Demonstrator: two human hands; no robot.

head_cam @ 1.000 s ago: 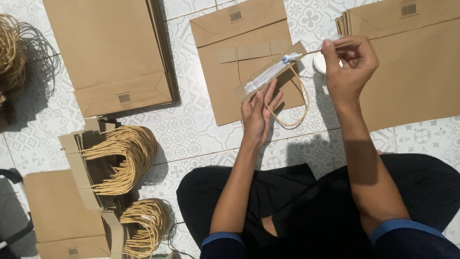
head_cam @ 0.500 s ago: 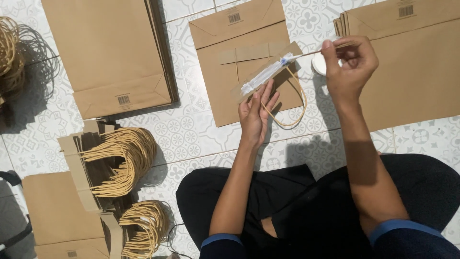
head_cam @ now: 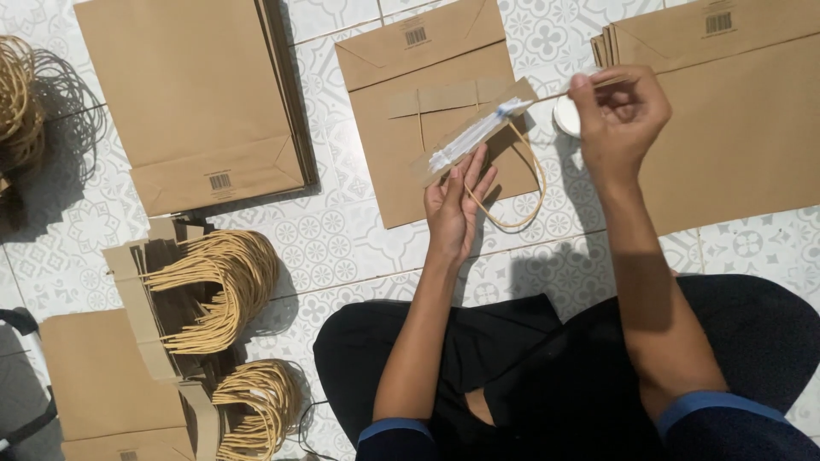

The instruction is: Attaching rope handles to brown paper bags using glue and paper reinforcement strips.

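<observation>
My left hand (head_cam: 459,205) holds up a brown paper strip (head_cam: 475,130) with a twisted-paper loop handle (head_cam: 523,189) hanging from it. White glue streaks run along the strip. My right hand (head_cam: 617,119) pinches a thin stick (head_cam: 551,95) whose tip touches the strip's right end, where a small blue spot shows. Under both lies a flat brown paper bag (head_cam: 408,102) with another strip laid across it. A small white round container (head_cam: 565,117) sits on the floor just under my right hand.
Stacks of flat brown paper bags lie at the upper left (head_cam: 192,94) and upper right (head_cam: 735,111). Bundles of strips with loop handles (head_cam: 218,286) sit at the left, another bag (head_cam: 98,376) below them. My dark-clothed legs (head_cam: 547,376) fill the bottom. The floor is patterned tile.
The stick tip has slid slightly along the strip's right end. Both hands stay nearly in place; the view has shifted a little.
</observation>
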